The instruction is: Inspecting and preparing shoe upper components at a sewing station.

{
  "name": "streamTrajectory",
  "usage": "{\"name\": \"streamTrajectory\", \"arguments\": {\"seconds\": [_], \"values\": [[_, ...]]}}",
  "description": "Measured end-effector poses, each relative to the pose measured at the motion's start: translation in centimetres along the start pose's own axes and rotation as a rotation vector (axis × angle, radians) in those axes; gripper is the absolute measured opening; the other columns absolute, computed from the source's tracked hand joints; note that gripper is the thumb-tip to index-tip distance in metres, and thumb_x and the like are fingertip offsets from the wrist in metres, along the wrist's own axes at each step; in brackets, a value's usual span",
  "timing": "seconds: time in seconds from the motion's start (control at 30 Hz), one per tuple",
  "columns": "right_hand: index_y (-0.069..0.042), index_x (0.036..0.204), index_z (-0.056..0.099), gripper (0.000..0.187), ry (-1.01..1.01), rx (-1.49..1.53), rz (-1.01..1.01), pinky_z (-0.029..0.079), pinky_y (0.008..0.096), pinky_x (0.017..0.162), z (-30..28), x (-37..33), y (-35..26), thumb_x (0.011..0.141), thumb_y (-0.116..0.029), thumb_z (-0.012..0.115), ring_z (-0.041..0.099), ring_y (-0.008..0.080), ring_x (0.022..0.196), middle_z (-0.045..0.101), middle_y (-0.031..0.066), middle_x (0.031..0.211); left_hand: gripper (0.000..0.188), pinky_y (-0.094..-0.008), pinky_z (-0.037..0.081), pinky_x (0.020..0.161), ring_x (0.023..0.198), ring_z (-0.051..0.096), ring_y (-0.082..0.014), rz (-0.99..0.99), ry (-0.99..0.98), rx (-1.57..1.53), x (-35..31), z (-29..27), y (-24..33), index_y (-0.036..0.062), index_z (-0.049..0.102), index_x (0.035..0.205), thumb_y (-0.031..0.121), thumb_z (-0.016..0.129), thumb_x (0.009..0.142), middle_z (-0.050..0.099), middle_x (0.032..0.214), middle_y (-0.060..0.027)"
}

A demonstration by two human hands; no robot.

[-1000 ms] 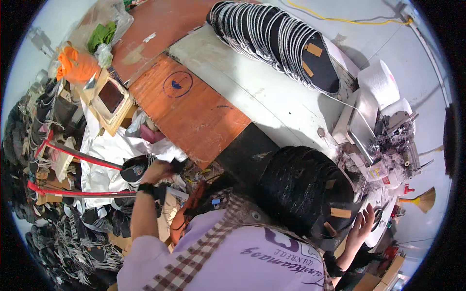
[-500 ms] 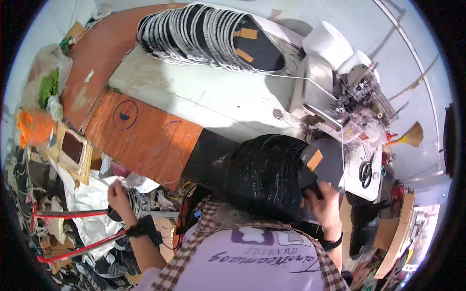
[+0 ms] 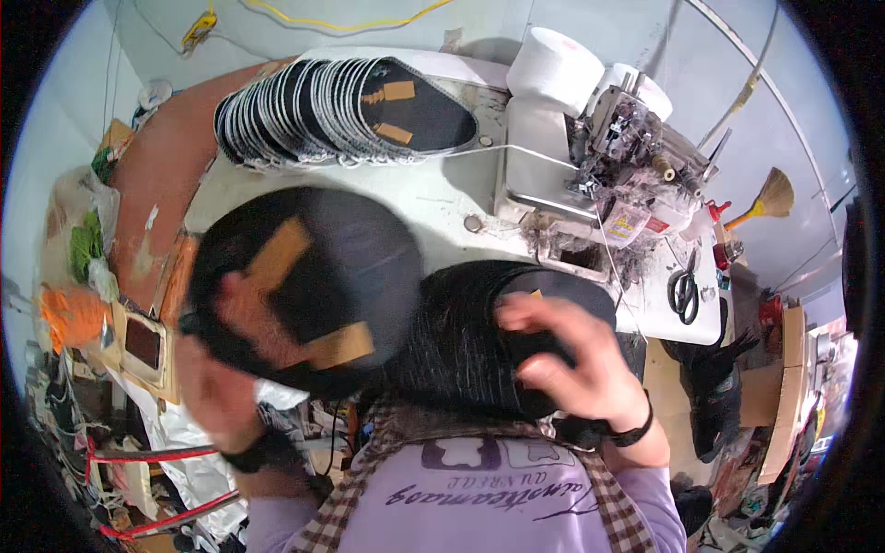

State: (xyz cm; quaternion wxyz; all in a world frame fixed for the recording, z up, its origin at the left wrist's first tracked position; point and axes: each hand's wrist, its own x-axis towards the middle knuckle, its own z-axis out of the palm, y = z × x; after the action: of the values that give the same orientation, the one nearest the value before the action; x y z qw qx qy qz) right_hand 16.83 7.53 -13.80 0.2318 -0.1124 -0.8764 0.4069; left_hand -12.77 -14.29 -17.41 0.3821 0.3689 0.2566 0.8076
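My left hand (image 3: pixel 217 387) is closed on a black oval panel (image 3: pixel 364 244) at its near left side, blurred, holding it raised and tilted over the front left part of the bench (image 3: pixel 442 203). Two tan tabs (image 3: pixel 341 347) show on the panel's face. My right hand (image 3: pixel 581 355) is empty, thumb and fingers parted and curved, over the right end of a stack of black pieces (image 3: pixel 452 346) at the bench's front edge; I cannot tell whether my fingertips touch it. Along the back edge lies a row of white-edged black pieces (image 3: pixel 304 111). A sewing machine (image 3: pixel 636 152) stands toward the right edge, and black scissors (image 3: pixel 683 293) lie near the front right corner.
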Motion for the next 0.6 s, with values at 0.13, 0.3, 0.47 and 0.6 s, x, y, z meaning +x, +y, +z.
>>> {"name": "streamTrajectory", "arguments": {"seconds": [0.13, 0.3, 0.47, 0.6], "values": [[0.005, 0.128, 0.047, 0.051, -0.013, 0.434, 0.643, 0.047, 0.0342, 0.094, -0.4, -4.3, 3.4, 0.089, -0.022, 0.065, 0.058, 0.0237, 0.111, 0.059, 0.0176, 0.122, 0.062, -0.0490, 0.036, 0.105, 0.119, 0.051, -0.0340, -0.315, 0.038, 0.462, 1.4, 2.7, 1.4, -0.0090, 0.036, 0.135, 0.024, 0.057, 0.087, 0.046, 0.134, -0.0226], [0.009, 0.129, 0.043, 0.074, -0.534, 0.335, 0.456, 0.041, 0.0390, 0.101, 3.8, -1.3, 3.3, 0.084, -0.045, 0.066, 0.053, 0.0350, 0.117, 0.052, 0.0270, 0.126, 0.046, -0.0295, 0.041, 0.095, 0.106, 0.055, -0.0165, -1.142, 0.141, 0.490, 1.4, 1.3, -5.4, -0.0008, 0.056, 0.122, 0.023, 0.066, 0.085, 0.061, 0.116, -0.0077], [0.006, 0.133, 0.038, 0.065, -0.266, 0.580, 0.200, 0.041, 0.0347, 0.098, 6.2, -2.5, 5.6, 0.085, -0.026, 0.069, 0.053, 0.0234, 0.112, 0.058, 0.0130, 0.121, 0.050, -0.0307, 0.040, 0.098, 0.109, 0.054, -0.0169, -1.068, 0.002, 0.487, 3.9, 4.0, -6.0, -0.0007, 0.050, 0.128, 0.025, 0.065, 0.087, 0.059, 0.119, -0.0070], [0.000, 0.131, 0.046, 0.060, 0.099, 0.731, 0.369, 0.038, 0.0389, 0.102, 1.6, -5.7, 2.7, 0.078, -0.011, 0.073, 0.051, 0.0234, 0.117, 0.055, 0.0112, 0.126, 0.058, -0.0282, 0.042, 0.095, 0.108, 0.053, -0.0146, -0.873, -0.104, 0.287, 8.2, 11.5, -4.7, -0.0011, 0.048, 0.129, 0.030, 0.069, 0.086, 0.058, 0.120, -0.0060]]}}
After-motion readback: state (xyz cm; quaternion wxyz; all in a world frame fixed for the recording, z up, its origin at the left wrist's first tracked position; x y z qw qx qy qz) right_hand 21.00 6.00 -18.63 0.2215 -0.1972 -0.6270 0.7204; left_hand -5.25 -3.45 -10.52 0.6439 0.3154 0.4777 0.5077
